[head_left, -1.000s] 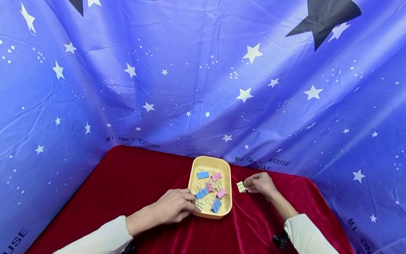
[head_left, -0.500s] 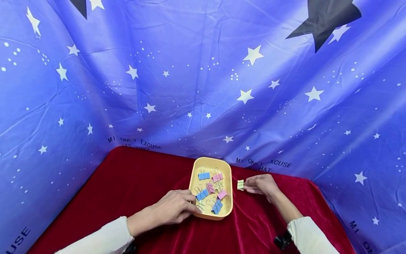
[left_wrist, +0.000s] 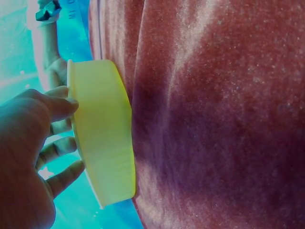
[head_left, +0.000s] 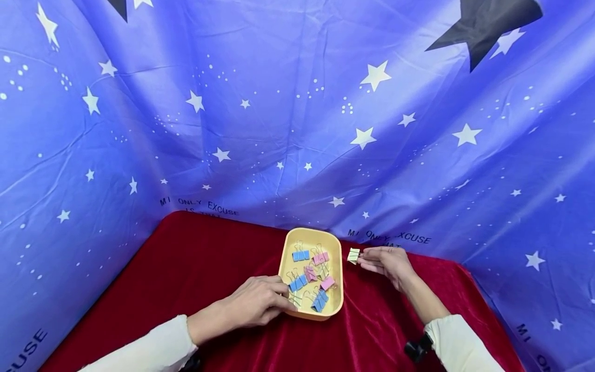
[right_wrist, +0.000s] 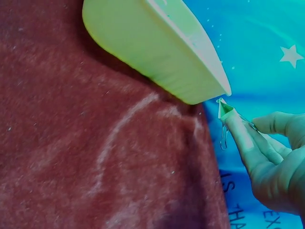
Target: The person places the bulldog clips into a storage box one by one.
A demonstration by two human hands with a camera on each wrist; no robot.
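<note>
Several blue, pink and pale yellow binder clips lie in a yellow tray (head_left: 338,305) with rounded corners. My left hand (head_left: 260,301) holds the tray's near-left rim; in the left wrist view its thumb (left_wrist: 64,109) is against the rim and other fingers reach along it. To the right of the tray, my right hand (head_left: 389,263) pinches a pale yellow binder clip (head_left: 354,256) between thumb and fingers. The right wrist view shows this clip (right_wrist: 225,110) from its side, close to the tray's corner, a wire handle hanging beneath it.
Dark red velvet cloth (head_left: 195,258) covers the table under the tray. Behind and at both sides hangs a blue curtain (head_left: 260,129) printed with stars, meeting the table's far edge just beyond the tray.
My right hand has moved a little toward the far edge with the pale yellow binder clip, which has turned slightly. The left hand stays at the tray's rim.
</note>
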